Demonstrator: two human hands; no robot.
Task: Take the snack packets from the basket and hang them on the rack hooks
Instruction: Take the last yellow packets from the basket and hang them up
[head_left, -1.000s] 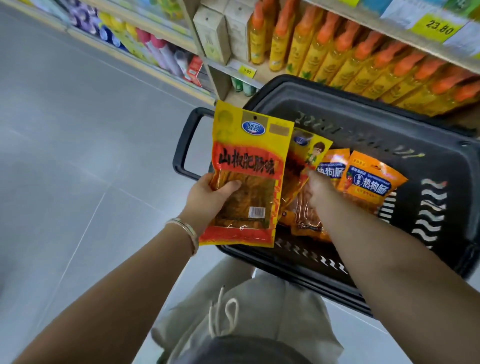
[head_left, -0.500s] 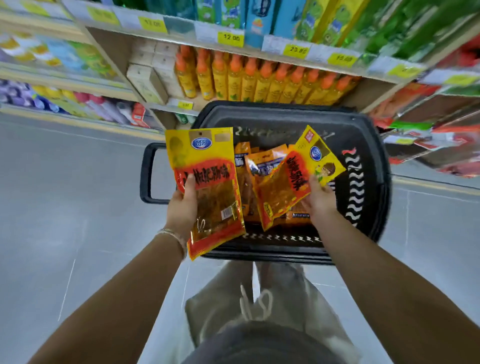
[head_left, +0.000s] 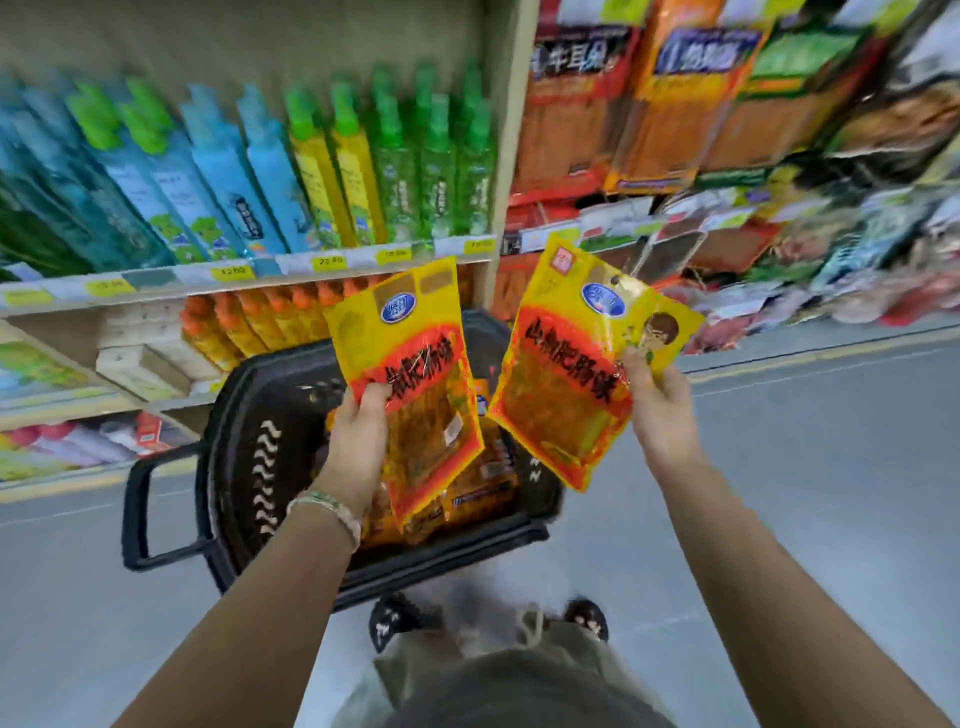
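Note:
My left hand (head_left: 358, 441) grips a yellow-and-red snack packet (head_left: 410, 364) by its left edge, held upright over the black basket (head_left: 249, 415). My right hand (head_left: 660, 410) pinches a second packet of the same kind (head_left: 566, 374) by its right edge, lifted above and to the right of the basket. More orange packets (head_left: 478, 493) lie in the basket's bottom. The rack (head_left: 727, 156) with hanging snack packets fills the upper right, blurred.
A shelf unit (head_left: 260, 270) with blue, green and orange bottles stands behind the basket on the left. The basket's handle (head_left: 135, 509) sticks out to the left. Grey floor (head_left: 831, 467) spreads to the right. My shoes (head_left: 395, 618) show below the basket.
Both hands have risen with their packets. The right packet has come out of the basket and moved up to the right. The view has tilted up to show the rack.

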